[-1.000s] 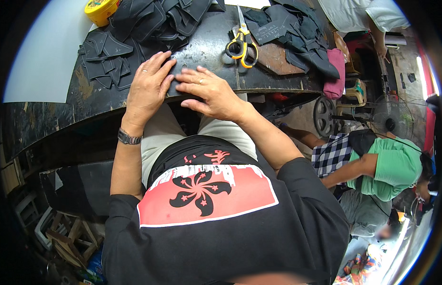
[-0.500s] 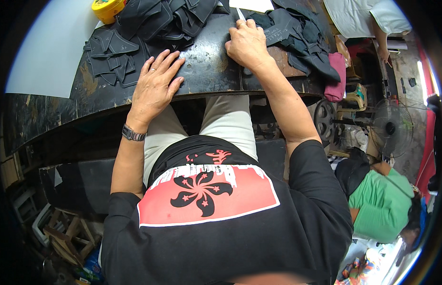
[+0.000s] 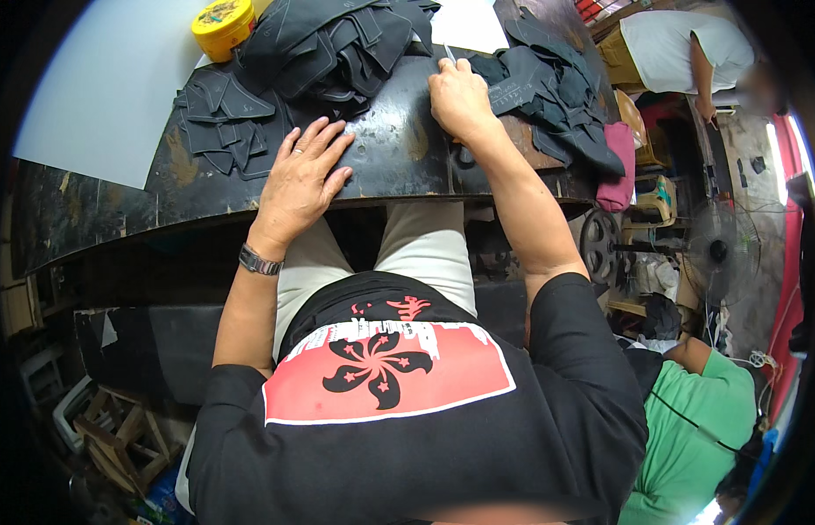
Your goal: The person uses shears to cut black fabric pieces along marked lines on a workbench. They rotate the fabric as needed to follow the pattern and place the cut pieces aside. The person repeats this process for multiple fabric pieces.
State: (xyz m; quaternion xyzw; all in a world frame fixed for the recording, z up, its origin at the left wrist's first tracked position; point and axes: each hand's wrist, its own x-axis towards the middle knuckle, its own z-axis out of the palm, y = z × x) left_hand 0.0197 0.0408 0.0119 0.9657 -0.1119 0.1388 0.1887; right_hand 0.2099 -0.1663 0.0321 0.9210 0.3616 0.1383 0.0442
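Note:
My left hand (image 3: 304, 184) lies palm down near the black table's front edge, its fingers spread and nothing held. Just past its fingertips is a heap of black cut pieces (image 3: 337, 52), with a smaller spread of black pieces (image 3: 224, 118) to its left. My right hand (image 3: 462, 101) is closed round a slim pale pointed tool (image 3: 449, 52), whose tip points away from me; the fist hides the rest. A dark loop (image 3: 464, 157) shows under the right wrist. To the right of that hand lies another pile of black pieces (image 3: 556, 96), some with pale markings.
White sheets lie at the left (image 3: 92, 105) and far middle (image 3: 469, 24) of the table (image 3: 399, 179). A yellow tub (image 3: 222, 31) stands behind. A maroon cloth (image 3: 616, 166) hangs at the right edge. Beyond are a fan (image 3: 718, 249) and two people, in white (image 3: 679, 48) and green (image 3: 701, 420).
The view has shifted, so the table and hands appear lower. My left hand stays flat, and the right keeps its hold on the tool. The person in green has shifted downward in view.

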